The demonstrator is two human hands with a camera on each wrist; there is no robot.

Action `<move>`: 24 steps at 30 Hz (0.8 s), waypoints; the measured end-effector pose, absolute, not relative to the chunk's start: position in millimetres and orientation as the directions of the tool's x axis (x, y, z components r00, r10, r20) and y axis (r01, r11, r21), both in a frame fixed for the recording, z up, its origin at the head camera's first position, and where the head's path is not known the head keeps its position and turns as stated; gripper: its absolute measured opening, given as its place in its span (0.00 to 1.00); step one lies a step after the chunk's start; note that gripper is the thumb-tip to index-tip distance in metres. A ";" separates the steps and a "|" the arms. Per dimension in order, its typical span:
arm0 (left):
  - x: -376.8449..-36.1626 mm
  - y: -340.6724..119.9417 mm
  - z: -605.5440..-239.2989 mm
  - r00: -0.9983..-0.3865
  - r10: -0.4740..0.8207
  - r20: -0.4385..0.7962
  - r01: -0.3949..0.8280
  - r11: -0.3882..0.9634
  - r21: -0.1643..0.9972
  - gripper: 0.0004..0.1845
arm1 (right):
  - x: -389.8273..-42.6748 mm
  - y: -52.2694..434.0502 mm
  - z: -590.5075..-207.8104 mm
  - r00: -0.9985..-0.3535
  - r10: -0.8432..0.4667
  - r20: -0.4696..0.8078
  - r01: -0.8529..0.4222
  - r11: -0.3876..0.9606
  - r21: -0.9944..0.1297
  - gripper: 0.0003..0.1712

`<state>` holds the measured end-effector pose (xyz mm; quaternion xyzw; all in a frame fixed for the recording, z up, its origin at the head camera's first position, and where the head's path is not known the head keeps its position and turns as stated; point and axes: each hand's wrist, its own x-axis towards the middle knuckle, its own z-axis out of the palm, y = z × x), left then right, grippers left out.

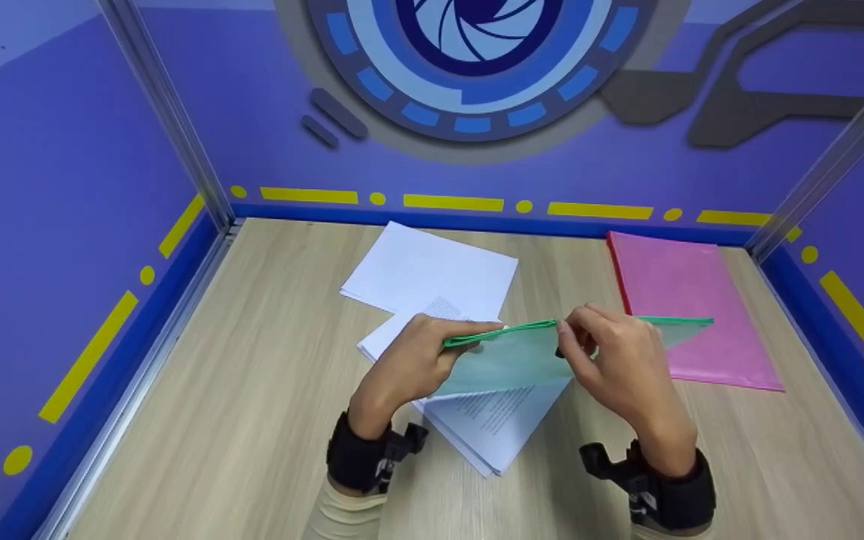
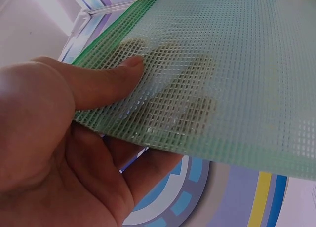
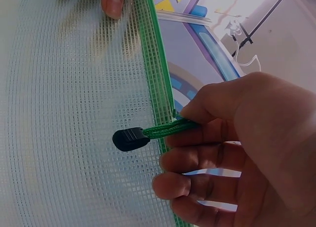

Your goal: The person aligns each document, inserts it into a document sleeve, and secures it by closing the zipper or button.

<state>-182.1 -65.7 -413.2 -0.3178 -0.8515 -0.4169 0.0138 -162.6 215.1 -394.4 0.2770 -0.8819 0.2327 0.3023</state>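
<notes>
A translucent green mesh zipper pouch [image 1: 514, 367] is held up above the table, its green zipper edge on top. My left hand [image 1: 413, 356] grips its left corner. In the left wrist view the thumb [image 2: 108, 81] lies on the near face, with the other fingers showing through the mesh from behind. At the zipper edge, my right hand [image 1: 619, 360] pinches the green cord [image 3: 165, 130] of the zipper pull between thumb and forefinger. The pull's black end [image 3: 131, 139] sticks out past the fingers over the mesh.
Printed sheets [image 1: 503, 431] lie on the table below the pouch, partly covered by it. Farther back is another stack of white paper [image 1: 432, 262]. A pink pouch with a red edge [image 1: 724, 315] lies at the right. Blue-purple walls [image 1: 252, 142] enclose the table [image 1: 252, 360].
</notes>
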 end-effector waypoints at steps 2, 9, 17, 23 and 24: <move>-181.9 -66.0 -412.8 -0.801 0.527 0.286 0.548 0.449 0.706 0.23 | -162.7 215.3 -394.1 -0.667 -0.343 0.661 -0.623 0.744 -0.243 0.09; -182.2 -66.6 -412.5 -0.809 0.522 0.269 0.529 0.450 0.719 0.22 | -162.9 216.2 -393.6 -0.675 -0.334 0.658 -0.611 0.752 -0.245 0.10; -183.1 -68.6 -414.2 -0.798 0.528 0.291 0.549 0.438 0.711 0.22 | -164.8 218.9 -395.6 -0.634 -0.328 0.700 -0.632 0.741 -0.225 0.16; -183.4 -70.2 -414.0 -0.799 0.526 0.292 0.551 0.445 0.706 0.22 | -165.7 219.8 -396.1 -0.640 -0.319 0.699 -0.621 0.751 -0.225 0.16; -183.1 -70.5 -413.6 -0.801 0.523 0.291 0.549 0.447 0.707 0.22 | -165.7 219.7 -395.9 -0.644 -0.316 0.697 -0.615 0.755 -0.226 0.16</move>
